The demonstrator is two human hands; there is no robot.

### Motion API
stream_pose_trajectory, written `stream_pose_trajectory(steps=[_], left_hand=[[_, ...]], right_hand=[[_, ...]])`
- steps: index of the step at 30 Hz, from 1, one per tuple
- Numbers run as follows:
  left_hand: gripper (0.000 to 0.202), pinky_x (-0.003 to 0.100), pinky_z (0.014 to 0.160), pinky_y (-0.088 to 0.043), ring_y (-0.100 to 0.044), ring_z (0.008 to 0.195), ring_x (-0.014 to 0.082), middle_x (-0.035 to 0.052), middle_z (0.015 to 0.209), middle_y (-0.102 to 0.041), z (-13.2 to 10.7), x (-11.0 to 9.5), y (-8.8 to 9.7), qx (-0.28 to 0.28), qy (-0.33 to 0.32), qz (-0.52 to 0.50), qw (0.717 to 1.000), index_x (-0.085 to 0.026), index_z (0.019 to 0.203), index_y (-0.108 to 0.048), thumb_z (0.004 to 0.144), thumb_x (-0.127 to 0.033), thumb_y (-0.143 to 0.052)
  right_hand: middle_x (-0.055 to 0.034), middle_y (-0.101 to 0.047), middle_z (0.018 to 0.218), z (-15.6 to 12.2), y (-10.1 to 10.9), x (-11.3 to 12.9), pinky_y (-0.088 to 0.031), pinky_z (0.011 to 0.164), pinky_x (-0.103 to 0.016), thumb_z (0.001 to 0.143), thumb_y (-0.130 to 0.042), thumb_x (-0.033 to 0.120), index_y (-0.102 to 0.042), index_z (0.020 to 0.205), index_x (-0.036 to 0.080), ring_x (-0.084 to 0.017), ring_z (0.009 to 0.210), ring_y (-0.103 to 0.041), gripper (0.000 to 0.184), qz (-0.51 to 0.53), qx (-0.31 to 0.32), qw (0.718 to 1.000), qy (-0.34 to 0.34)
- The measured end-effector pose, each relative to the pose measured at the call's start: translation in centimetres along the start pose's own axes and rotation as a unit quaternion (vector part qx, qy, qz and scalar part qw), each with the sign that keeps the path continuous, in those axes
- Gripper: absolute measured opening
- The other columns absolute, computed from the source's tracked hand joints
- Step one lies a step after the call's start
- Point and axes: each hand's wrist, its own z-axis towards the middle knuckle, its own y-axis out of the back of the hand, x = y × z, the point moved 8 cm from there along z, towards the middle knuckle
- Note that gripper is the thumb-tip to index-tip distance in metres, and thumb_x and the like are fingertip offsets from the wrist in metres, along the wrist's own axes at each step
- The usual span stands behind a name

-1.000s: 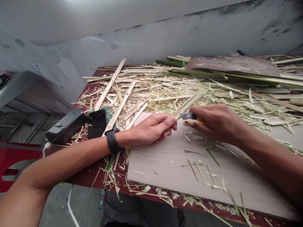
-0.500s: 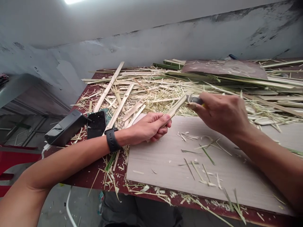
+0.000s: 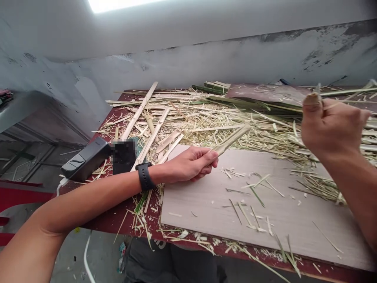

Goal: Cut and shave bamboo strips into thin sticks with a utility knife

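My left hand (image 3: 188,163) is closed round the near end of a pale bamboo strip (image 3: 231,140), which slants up and to the right over the heap of shavings. It rests at the left edge of a grey board (image 3: 265,220). A black watch (image 3: 145,176) sits on that wrist. My right hand (image 3: 331,125) is raised at the right, fingers curled in a fist round a small knife whose blade tip (image 3: 318,89) sticks up above the thumb. It is well clear of the strip.
A dark red table (image 3: 118,220) carries a thick heap of bamboo shavings (image 3: 235,114), longer slats (image 3: 140,112) and green strips at the back. A black box (image 3: 84,159) and a dark flat object lie at the left edge. A grey wall runs behind.
My right hand has swept the knife up along the strip and off its far end, rising to the right. The left hand stayed put, holding the strip. More slivers lie on the board.
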Motion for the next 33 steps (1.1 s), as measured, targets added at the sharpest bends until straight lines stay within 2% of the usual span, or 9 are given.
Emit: stream_pose_trajectory(steps=[3, 7, 9, 12, 16, 20, 24, 29, 33], left_hand=[[0.035, 0.014, 0.043, -0.024, -0.026, 0.046, 0.004, -0.0103, 0.062, -0.034, 0.1, 0.2, 0.3, -0.003, 0.006, -0.024, 1.0, -0.019, 0.087, -0.049, 0.113, -0.043, -0.043], [0.036, 0.014, 0.042, -0.02, -0.022, 0.045, 0.0038, -0.0104, 0.063, -0.031, 0.4, 0.3, 0.6, -0.003, 0.007, -0.045, 0.999, -0.02, 0.089, -0.048, 0.113, -0.046, -0.041], [0.037, 0.014, 0.042, -0.02, -0.021, 0.045, 0.0041, -0.0102, 0.063, -0.031, 0.4, 0.4, 0.6, 0.001, 0.01, -0.049, 0.999, -0.021, 0.088, -0.047, 0.113, -0.048, -0.04], [0.038, 0.014, 0.043, -0.02, -0.021, 0.046, 0.0048, -0.0098, 0.064, -0.03, 0.4, 0.6, 0.7, 0.001, 0.01, -0.047, 0.999, -0.022, 0.088, -0.046, 0.112, -0.051, -0.039], [0.039, 0.014, 0.044, -0.021, -0.02, 0.047, 0.0051, -0.0101, 0.063, -0.029, 0.3, 0.5, 0.5, 0.011, 0.002, -0.038, 0.999, -0.022, 0.087, -0.045, 0.11, -0.052, -0.043], [0.04, 0.013, 0.044, -0.02, -0.02, 0.047, 0.0052, -0.0102, 0.062, -0.027, 0.2, 0.4, 0.3, 0.008, 0.029, -0.032, 0.999, -0.022, 0.083, -0.043, 0.112, -0.049, -0.042], [0.04, 0.013, 0.043, -0.017, -0.018, 0.047, 0.0045, -0.0106, 0.063, -0.025, 0.2, 0.1, 0.3, -0.004, 0.04, -0.038, 0.998, -0.021, 0.083, -0.042, 0.112, -0.049, -0.043], [0.039, 0.013, 0.042, -0.016, -0.017, 0.045, 0.0037, -0.0107, 0.063, -0.024, 0.4, 0.1, 0.5, -0.014, 0.043, -0.051, 0.998, -0.021, 0.082, -0.041, 0.114, -0.043, -0.037], [0.039, 0.013, 0.042, -0.015, -0.019, 0.045, 0.003, -0.0104, 0.063, -0.025, 0.3, 0.1, 0.4, -0.02, 0.051, -0.054, 0.997, -0.021, 0.082, -0.042, 0.114, -0.043, -0.039]], right_hand=[[0.0006, -0.027, 0.048, -0.7, -0.2, 1.1, -0.023, 0.056, -0.038, 0.094, -0.028, 0.092, -0.027, 0.058, 0.029, -0.014, 0.049, -0.027, 0.072, 0.046, 0.035, 0.998, 0.014], [0.0023, -0.034, 0.05, -4.0, -3.7, 7.2, -0.027, 0.053, -0.034, 0.106, -0.038, 0.067, -0.035, 0.066, 0.026, -0.013, 0.047, -0.03, 0.057, 0.127, 0.173, 0.962, 0.167], [0.0033, -0.036, 0.051, -5.7, -5.2, 9.0, -0.027, 0.052, -0.033, 0.107, -0.042, 0.057, -0.037, 0.07, 0.025, -0.013, 0.046, -0.032, 0.049, 0.148, 0.212, 0.936, 0.238], [0.0053, -0.034, 0.052, -6.9, -6.0, 9.4, -0.025, 0.05, -0.031, 0.107, -0.045, 0.054, -0.037, 0.074, 0.025, -0.012, 0.045, -0.03, 0.045, 0.166, 0.203, 0.916, 0.304], [0.0058, -0.036, 0.054, -7.1, -5.2, 9.6, -0.025, 0.048, -0.029, 0.108, -0.047, 0.051, -0.038, 0.074, 0.025, -0.011, 0.044, -0.029, 0.043, 0.175, 0.175, 0.908, 0.338], [0.0045, -0.039, 0.053, -6.9, -4.3, 10.7, -0.026, 0.047, -0.029, 0.108, -0.046, 0.055, -0.038, 0.072, 0.024, -0.01, 0.044, -0.031, 0.048, 0.151, 0.17, 0.909, 0.35], [0.0019, -0.045, 0.054, -6.4, -3.6, 10.6, -0.022, 0.048, -0.029, 0.106, -0.046, 0.065, -0.04, 0.07, 0.023, -0.011, 0.047, -0.034, 0.056, 0.094, 0.116, 0.929, 0.339], [0.0, -0.043, 0.053, -4.7, -3.3, 8.5, -0.017, 0.047, -0.028, 0.104, -0.036, 0.076, -0.036, 0.067, 0.023, -0.012, 0.048, -0.033, 0.064, 0.024, 0.067, 0.968, 0.24], [-0.0017, -0.043, 0.051, -3.9, -3.4, 7.5, -0.016, 0.045, -0.026, 0.098, -0.02, 0.088, -0.033, 0.064, 0.023, -0.013, 0.048, -0.033, 0.074, -0.043, 0.052, 0.979, 0.191]])
